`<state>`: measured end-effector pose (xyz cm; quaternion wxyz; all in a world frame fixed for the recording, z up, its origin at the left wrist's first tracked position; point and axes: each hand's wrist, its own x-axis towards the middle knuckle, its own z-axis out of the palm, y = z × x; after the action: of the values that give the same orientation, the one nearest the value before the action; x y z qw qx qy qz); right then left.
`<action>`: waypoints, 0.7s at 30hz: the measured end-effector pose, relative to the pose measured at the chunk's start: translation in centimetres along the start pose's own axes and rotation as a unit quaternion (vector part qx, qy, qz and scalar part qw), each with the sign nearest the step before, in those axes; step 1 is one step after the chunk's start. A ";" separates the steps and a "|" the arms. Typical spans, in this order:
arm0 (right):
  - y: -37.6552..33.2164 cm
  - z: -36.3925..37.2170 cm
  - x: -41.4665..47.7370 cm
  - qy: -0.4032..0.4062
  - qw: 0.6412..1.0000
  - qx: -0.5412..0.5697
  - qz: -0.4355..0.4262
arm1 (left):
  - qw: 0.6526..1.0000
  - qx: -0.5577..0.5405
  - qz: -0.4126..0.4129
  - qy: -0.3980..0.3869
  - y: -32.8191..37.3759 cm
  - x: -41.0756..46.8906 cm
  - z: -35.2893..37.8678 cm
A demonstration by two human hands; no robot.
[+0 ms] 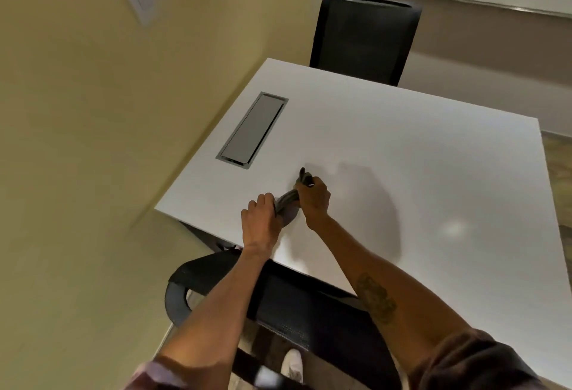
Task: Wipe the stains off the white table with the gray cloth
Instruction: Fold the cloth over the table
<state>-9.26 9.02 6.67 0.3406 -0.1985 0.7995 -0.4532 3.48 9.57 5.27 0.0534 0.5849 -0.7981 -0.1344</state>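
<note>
The gray cloth [288, 203] is bunched and twisted between both hands, just above the near left part of the white table [418, 157]. My left hand [259, 222] grips its near end. My right hand [313, 200] grips the far end, and a tip of cloth sticks up past the fingers. A fold of cloth hangs down between the hands toward the tabletop. I cannot make out any stains on the surface.
A grey cable hatch [252, 129] is set into the table's left side. One black chair [365, 36] stands at the far edge, another black chair [297, 306] at the near edge under my arms. A beige wall runs along the left.
</note>
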 end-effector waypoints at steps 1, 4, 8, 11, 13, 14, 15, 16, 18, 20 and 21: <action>0.1 0.9 0.3 -0.004 1.000 -0.003 0.006 | 1.000 -0.007 -0.004 -0.004 -0.8 0.4 -0.1; 0.3 3.5 0.8 -0.017 0.999 -0.012 0.026 | 0.999 -0.028 -0.020 -0.021 -2.9 1.5 -0.3; 0.2 7.0 1.2 -0.037 0.998 -0.044 0.032 | 0.992 -0.077 -0.064 -0.073 -5.8 2.8 -0.1; 0.3 9.4 1.6 -0.050 0.996 -0.066 0.031 | 0.986 -0.093 -0.089 -0.104 -8.2 3.9 0.5; 0.4 10.8 1.9 -0.064 0.994 -0.074 0.040 | 0.982 -0.104 -0.108 -0.114 -9.5 4.5 0.7; 0.4 11.4 2.0 -0.075 0.993 -0.076 0.045 | 0.980 -0.104 -0.119 -0.118 -10.1 4.8 0.8; 0.5 12.0 2.1 -0.088 0.992 -0.078 0.045 | 0.980 -0.101 -0.127 -0.119 -10.6 5.0 0.9; 0.5 12.5 2.1 -0.102 0.990 -0.083 0.044 | 0.979 -0.093 -0.135 -0.120 -11.1 5.2 1.0; 0.4 13.5 2.1 -0.126 0.987 -0.090 0.038 | 0.979 -0.082 -0.149 -0.114 -12.0 5.4 1.1; 0.1 14.2 2.1 -0.158 0.984 -0.080 0.029 | 0.978 -0.081 -0.162 -0.101 -12.7 5.8 1.2; 0.1 14.5 2.2 -0.179 0.982 -0.062 0.022 | 0.978 -0.078 -0.171 -0.089 -12.9 6.0 1.3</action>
<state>-0.24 -0.86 0.62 0.4753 -0.2792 0.7563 -0.3524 13.20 0.46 0.04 0.0042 0.6923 -0.6752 -0.2545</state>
